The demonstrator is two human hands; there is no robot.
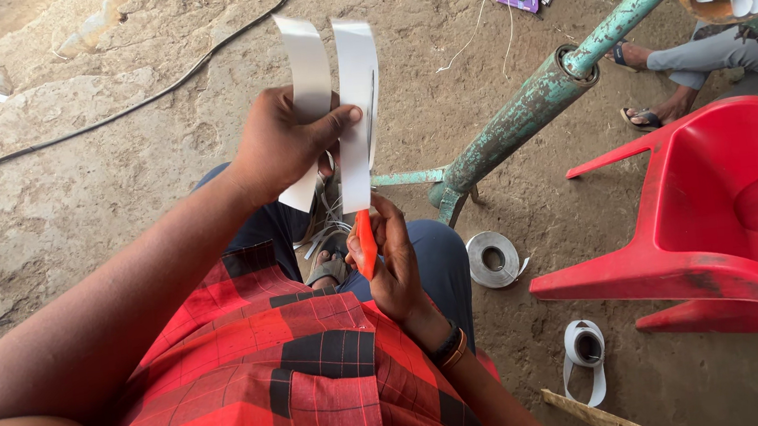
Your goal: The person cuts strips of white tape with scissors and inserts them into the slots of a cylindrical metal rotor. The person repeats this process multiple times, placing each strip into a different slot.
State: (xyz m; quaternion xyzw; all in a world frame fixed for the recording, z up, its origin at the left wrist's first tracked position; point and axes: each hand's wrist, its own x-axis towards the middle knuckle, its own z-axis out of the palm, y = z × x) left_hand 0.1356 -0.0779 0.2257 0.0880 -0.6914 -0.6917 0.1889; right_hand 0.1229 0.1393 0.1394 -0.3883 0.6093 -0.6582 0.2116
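My left hand (282, 144) is raised in front of me and grips two white strips (357, 105) that stand up side by side, thumb pressed across the right one. Below it, my right hand (392, 257) is closed on the orange handle of a cutting tool (365, 242), whose thin blade runs up along the right strip. Both hands hover above my lap, over dark blue trousers and a red checked shirt. Loose white strip offcuts lie between my feet.
A red plastic chair (718, 220) stands at the right. A green metal frame leg (525, 109) slants down ahead of me. Two tape rolls, grey (493, 258) and white (584, 349), lie on the dirt floor. Another person's sandalled feet (645, 117) rest beyond. A black cable (114, 113) crosses the ground.
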